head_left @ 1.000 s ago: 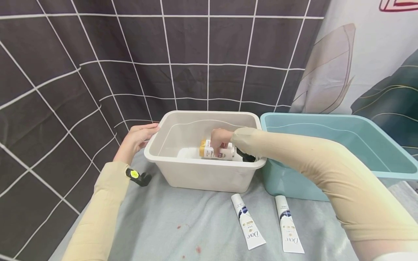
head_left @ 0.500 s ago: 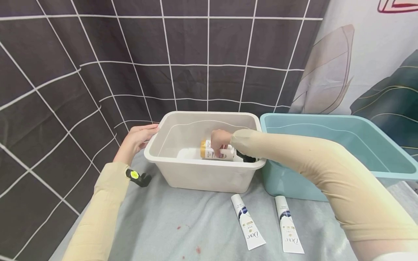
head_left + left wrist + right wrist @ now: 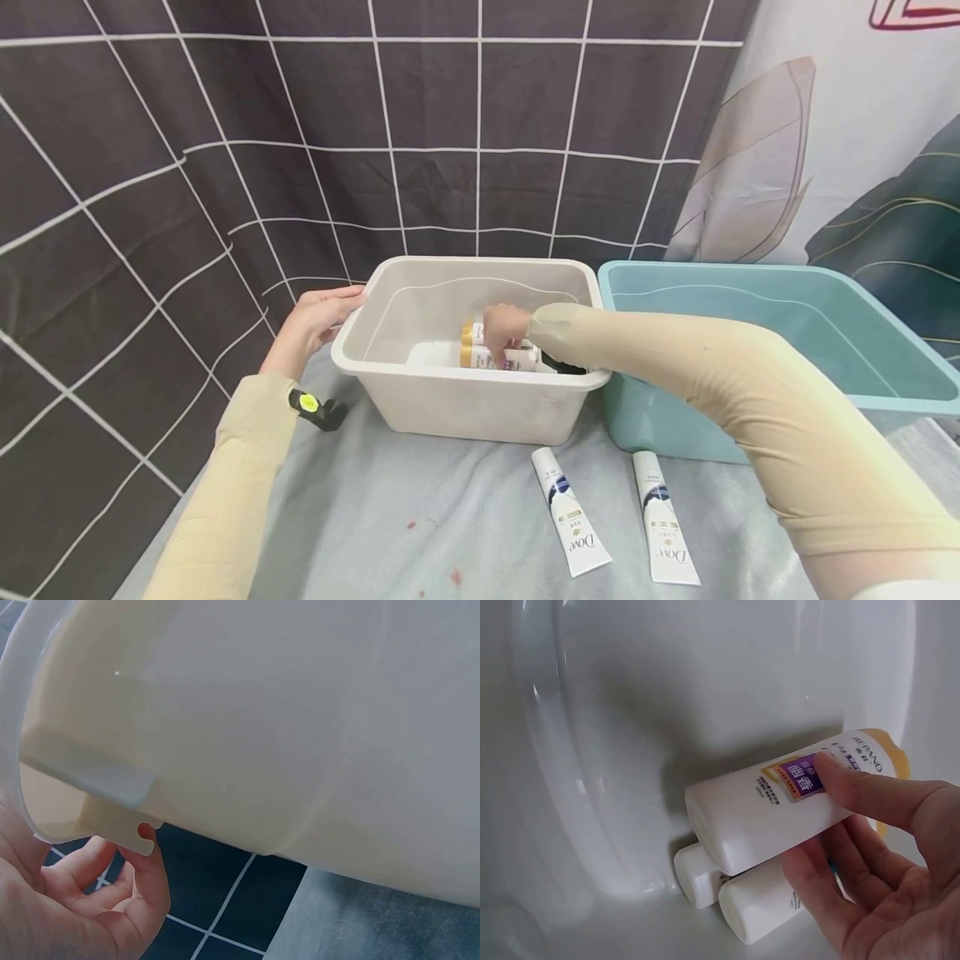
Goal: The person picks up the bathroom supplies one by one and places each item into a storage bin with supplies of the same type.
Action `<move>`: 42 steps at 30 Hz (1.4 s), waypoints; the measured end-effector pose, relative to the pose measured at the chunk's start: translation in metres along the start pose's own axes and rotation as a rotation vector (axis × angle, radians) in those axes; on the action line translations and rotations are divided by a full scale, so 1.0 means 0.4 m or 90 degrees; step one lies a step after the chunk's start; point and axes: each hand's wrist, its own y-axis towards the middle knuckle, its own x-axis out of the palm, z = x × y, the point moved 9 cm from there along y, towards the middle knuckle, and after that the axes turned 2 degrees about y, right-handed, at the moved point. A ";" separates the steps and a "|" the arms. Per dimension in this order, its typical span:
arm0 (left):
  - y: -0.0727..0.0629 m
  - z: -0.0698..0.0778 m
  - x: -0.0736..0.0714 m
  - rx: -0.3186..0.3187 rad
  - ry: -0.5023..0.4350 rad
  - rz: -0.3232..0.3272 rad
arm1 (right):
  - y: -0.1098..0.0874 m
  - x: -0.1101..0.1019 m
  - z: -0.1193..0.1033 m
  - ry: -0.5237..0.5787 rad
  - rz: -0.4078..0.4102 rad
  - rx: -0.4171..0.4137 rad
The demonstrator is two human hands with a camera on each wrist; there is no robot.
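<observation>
My right hand reaches into the beige tub and holds a white bottle with a gold cap and a purple label. In the right wrist view, the thumb presses the label side and fingers go beneath. Under that bottle lie two more white bottles, one at the left and one nearer the fingers, both partly hidden. At the tub's left end, my left hand grips the rim. The left wrist view shows its fingers curled up under the rim.
A blue tub stands against the beige tub's right side. Two white Dove tubes, one left and one right, lie on the grey cloth in front. A dark grid-patterned curtain hangs behind.
My right hand has sunk slightly inside the beige tub with the bottle. Two gold caps now show side by side in the head view. My left hand stays in place.
</observation>
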 end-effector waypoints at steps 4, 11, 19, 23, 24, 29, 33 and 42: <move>-0.003 0.004 0.000 0.003 0.000 0.001 | 0.009 -0.002 0.004 -0.003 0.008 0.003; -0.003 0.001 0.000 -0.001 -0.004 -0.004 | 0.066 0.017 0.026 -0.012 0.003 0.020; -0.001 0.000 0.002 0.003 -0.003 -0.005 | 0.086 0.027 0.031 -0.051 0.006 0.017; -0.002 0.001 0.003 0.003 -0.004 -0.008 | 0.085 0.027 0.032 -0.066 0.005 0.016; -0.003 0.002 0.003 0.004 -0.004 -0.008 | 0.084 0.028 0.032 -0.066 0.004 0.014; -0.003 0.004 0.005 0.008 -0.002 -0.009 | 0.083 0.027 0.031 -0.072 0.005 0.001; -0.006 0.005 0.006 0.007 -0.002 -0.008 | 0.081 0.026 0.029 -0.088 0.013 -0.004; -0.006 0.005 0.009 0.002 -0.009 -0.011 | 0.071 0.023 0.019 -0.116 0.025 -0.008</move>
